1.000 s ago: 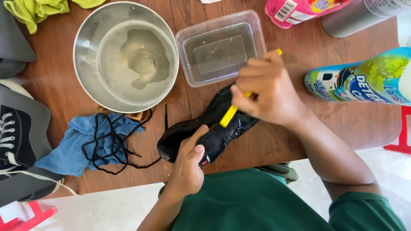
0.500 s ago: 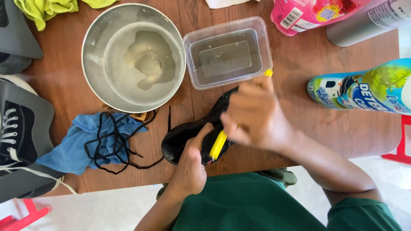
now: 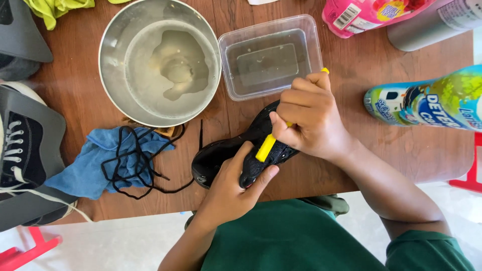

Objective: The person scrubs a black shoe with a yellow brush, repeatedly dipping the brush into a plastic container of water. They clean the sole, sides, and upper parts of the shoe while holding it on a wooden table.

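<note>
The black shoe lies on its side at the near edge of the wooden table, and I take it as the landmark. The left hand grips the shoe from the near side, thumb and fingers wrapped around its body. The right hand is clenched in a fist around a yellow brush handle, whose lower end presses against the shoe; its upper tip shows above the knuckles. Just beyond the shoe stands a clear plastic container with cloudy water. Beyond and to the left of the shoe is a steel bowl with water. Left of the shoe, black laces lie on a blue cloth. To the right of the shoe lies a detergent bottle.
</note>
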